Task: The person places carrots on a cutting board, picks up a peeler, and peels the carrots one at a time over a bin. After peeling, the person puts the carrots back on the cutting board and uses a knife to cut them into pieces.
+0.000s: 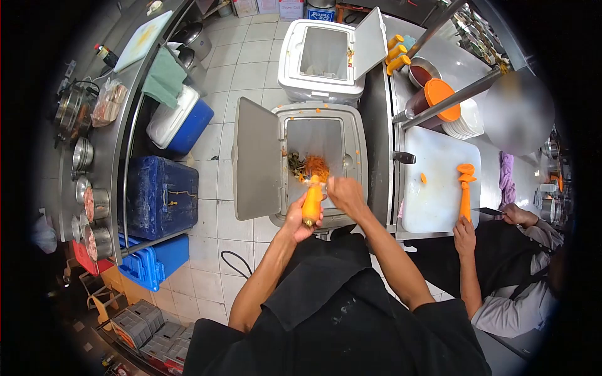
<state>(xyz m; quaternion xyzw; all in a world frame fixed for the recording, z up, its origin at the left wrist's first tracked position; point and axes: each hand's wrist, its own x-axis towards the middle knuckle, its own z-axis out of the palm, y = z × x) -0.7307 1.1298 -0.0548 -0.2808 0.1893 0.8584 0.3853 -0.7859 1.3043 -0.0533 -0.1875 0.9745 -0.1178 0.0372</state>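
Note:
My left hand (303,219) is wrapped round a thick carrot (312,203), its darker stem end toward me and its paler tip pointing away. My right hand (347,195) is closed beside the tip; whatever sits in its fingers is too small to make out. Both hands are over the near edge of a grey bin (355,163) whose lid (256,160) hangs open to the left. Inside the bin lie orange peelings (317,166) and some dark green scraps (296,164).
On the right, a co-worker's hand (464,237) steadies another carrot (465,199) on a white cutting board (433,200); their other hand holds a knife (488,211). A white bin (291,59) stands beyond mine. Blue coolers (164,197) and a metal shelf are leftward.

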